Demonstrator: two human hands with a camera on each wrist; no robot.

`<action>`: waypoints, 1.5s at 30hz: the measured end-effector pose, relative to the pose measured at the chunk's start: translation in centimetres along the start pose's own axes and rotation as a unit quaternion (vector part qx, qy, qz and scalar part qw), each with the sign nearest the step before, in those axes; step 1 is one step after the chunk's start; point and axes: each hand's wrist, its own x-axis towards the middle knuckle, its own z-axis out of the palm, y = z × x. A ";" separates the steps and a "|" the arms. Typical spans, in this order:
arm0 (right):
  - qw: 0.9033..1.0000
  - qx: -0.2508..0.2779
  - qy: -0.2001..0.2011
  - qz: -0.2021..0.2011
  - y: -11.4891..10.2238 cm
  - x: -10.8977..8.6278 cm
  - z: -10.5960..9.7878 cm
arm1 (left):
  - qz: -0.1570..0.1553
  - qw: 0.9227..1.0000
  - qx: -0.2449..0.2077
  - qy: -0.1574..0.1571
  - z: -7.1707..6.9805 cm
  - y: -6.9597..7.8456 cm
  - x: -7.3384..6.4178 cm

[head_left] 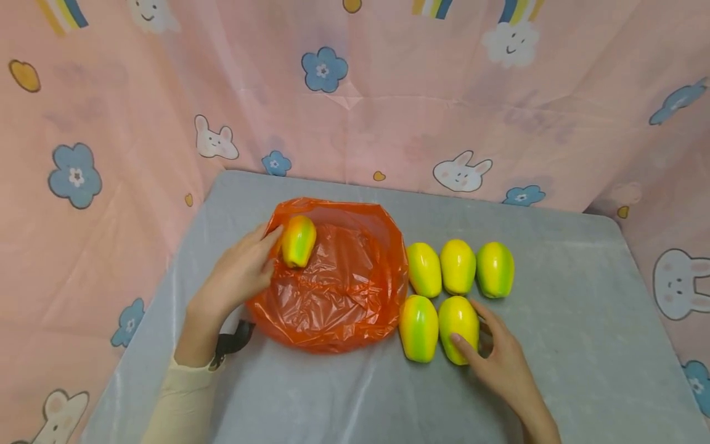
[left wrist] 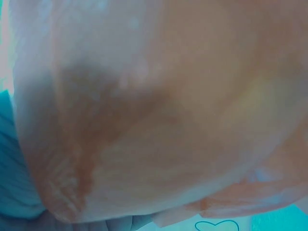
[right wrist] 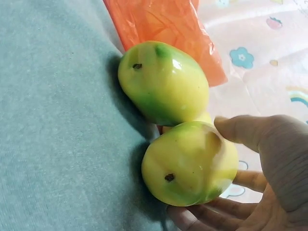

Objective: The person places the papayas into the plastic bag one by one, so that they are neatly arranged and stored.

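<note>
An orange-red plastic bag lies with its mouth wide on the table, and one yellow-green mango is inside by its left wall. My left hand grips the bag's left rim, its fingertips close beside that mango. In the left wrist view the bag's blurred film fills nearly everything and hides the fingers. With thumb on one side and fingers on the other, my right hand holds a mango at the front of the group. The right wrist view shows this mango stem end outward, beside another mango.
Right of the bag, a front mango stands against the held one. Behind them is a row with a left mango, a middle mango and a right mango. A grey cloth covers the table; a pink patterned curtain hangs behind.
</note>
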 end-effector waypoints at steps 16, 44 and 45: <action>0.999 0.013 -0.008 0.040 0.2 -0.3 -0.2 | -0.010 1.000 0.004 -0.005 0.1 0.0 -0.1; 0.999 0.024 0.036 0.000 -1.8 -0.1 -1.7 | -0.002 1.000 -0.002 0.001 0.2 0.1 0.0; 0.999 0.026 0.037 -0.003 -1.9 0.0 -1.7 | -0.001 1.000 -0.002 0.002 0.1 0.1 0.0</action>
